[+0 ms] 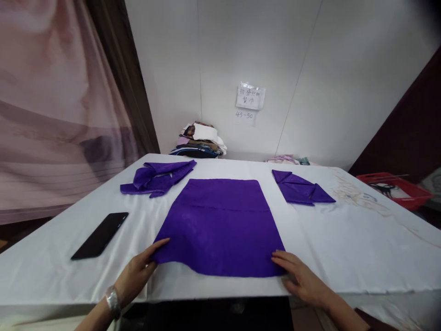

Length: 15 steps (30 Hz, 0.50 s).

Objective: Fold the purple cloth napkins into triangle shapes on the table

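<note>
A square purple napkin lies spread on the white-covered table in front of me, with a crease running across its upper part. Its near left corner is pinched in my left hand, thumb below and fingers on top, and the near edge there is lifted in a wave. My right hand grips the near right corner, fingertips over the cloth and thumb at the edge. Farther left rests a crumpled purple napkin. On the right is another purple napkin, folded into a pointed shape.
A black phone lies on the white tablecloth at the left. Stacked clothes stand by the wall beyond the far edge, below a paper sign. A red basket is off to the right; a pink curtain hangs left.
</note>
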Motion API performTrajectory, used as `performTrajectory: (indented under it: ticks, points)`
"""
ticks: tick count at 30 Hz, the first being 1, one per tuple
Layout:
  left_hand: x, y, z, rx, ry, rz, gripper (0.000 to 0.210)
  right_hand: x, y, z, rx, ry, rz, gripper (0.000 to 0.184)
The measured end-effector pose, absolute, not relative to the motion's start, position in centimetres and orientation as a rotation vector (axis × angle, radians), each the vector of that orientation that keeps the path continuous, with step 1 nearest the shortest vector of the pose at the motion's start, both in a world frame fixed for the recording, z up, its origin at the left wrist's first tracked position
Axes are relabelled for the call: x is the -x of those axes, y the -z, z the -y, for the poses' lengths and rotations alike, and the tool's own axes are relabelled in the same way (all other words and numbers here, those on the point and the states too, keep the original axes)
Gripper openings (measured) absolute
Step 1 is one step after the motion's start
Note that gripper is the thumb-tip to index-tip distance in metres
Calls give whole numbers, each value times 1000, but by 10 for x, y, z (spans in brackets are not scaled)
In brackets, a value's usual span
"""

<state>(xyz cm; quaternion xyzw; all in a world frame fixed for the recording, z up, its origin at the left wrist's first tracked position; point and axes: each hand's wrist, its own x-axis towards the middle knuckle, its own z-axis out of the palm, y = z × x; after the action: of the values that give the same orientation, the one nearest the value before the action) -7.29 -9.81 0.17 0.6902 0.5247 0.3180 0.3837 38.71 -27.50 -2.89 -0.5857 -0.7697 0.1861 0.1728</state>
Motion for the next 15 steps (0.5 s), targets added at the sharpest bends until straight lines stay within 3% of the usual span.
performTrajectory:
  ticks: [8, 15]
  points:
    - [66, 0, 90, -1762, -829, -1470, 33, -361, 44, 284, 1636, -414, 2315, 60]
    - [67, 4, 95, -2001, -910, -1499, 34, -366, 40, 292, 1619, -372, 2310, 48]
